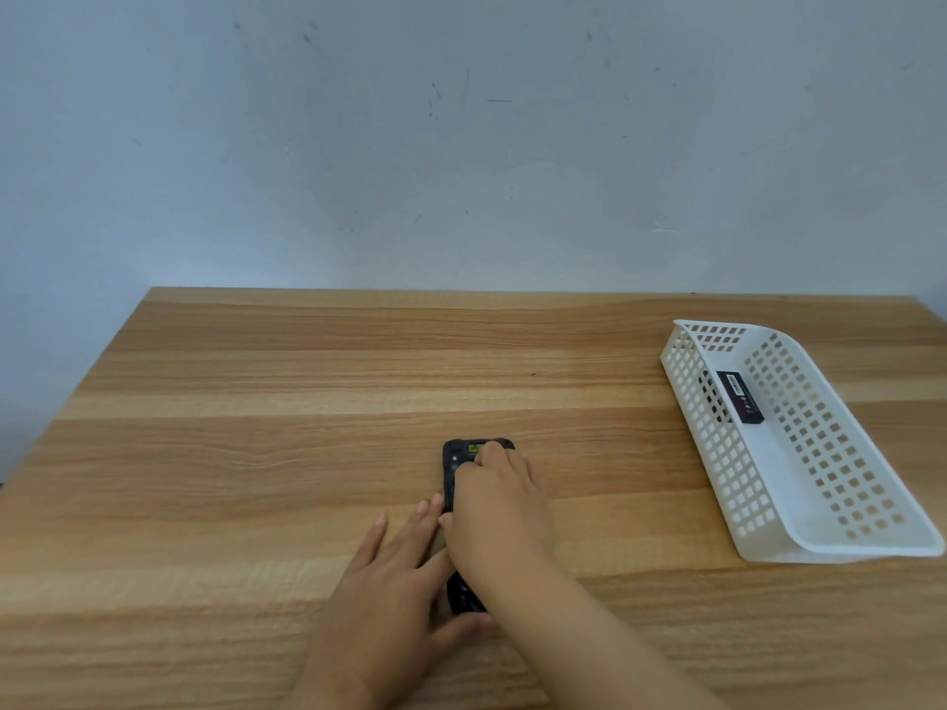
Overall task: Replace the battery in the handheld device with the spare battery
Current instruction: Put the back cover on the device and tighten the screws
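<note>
A black handheld device [453, 466] lies lengthwise on the wooden table [256, 427], back side up, with a small yellow label near its far end. My right hand [499, 509] rests over most of the device, fingertips curled at its far end by the label. My left hand [397, 571] lies flat against the device's left side, fingers spread, thumb by its near end. The spare battery [740, 398], black with a white label, lies inside the white basket [830, 548] at the right.
The perforated white plastic basket stands at an angle near the table's right edge. A pale wall rises behind the table's far edge. Bare wood stretches to the left of and beyond the device.
</note>
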Available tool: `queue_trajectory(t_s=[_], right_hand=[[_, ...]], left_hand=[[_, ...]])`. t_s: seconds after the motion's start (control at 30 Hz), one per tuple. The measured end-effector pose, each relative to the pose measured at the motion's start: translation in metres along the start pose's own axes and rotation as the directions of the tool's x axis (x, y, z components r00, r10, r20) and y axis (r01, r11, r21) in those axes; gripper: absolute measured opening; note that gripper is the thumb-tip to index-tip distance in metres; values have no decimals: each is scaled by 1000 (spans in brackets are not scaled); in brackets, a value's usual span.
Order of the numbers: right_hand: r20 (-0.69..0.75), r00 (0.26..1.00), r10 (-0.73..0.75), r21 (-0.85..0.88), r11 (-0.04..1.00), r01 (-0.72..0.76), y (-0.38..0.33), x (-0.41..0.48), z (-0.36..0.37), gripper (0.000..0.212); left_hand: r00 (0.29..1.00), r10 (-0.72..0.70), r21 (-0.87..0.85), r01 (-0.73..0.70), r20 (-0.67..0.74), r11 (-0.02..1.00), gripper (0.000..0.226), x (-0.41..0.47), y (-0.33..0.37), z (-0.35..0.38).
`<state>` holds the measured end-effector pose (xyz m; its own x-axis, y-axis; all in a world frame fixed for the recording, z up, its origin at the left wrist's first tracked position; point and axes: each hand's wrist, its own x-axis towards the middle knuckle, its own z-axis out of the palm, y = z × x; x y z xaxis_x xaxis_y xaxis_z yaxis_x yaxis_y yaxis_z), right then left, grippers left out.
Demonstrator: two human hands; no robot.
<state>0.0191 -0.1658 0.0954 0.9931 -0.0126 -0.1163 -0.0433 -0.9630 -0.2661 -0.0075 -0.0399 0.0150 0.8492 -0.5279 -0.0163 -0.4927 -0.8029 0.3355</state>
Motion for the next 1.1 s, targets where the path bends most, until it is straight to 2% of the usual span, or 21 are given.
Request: queue_trajectory(t_s=[0.53, 0.7, 1.1], right_hand=[[-2, 1000, -2, 1, 1000, 2, 0, 5, 5, 28], [22, 1000, -16, 63, 998, 14, 2, 9, 4, 34], [45, 999, -18, 118, 993, 13, 8, 11, 6, 29]], left_hand=[[1000, 0, 23, 0, 17, 1000, 78, 0, -2, 3], [1000, -7, 22, 7, 21, 1000, 79, 0, -1, 2], [1000, 1, 29, 0, -13, 1000, 75, 0, -1, 4]])
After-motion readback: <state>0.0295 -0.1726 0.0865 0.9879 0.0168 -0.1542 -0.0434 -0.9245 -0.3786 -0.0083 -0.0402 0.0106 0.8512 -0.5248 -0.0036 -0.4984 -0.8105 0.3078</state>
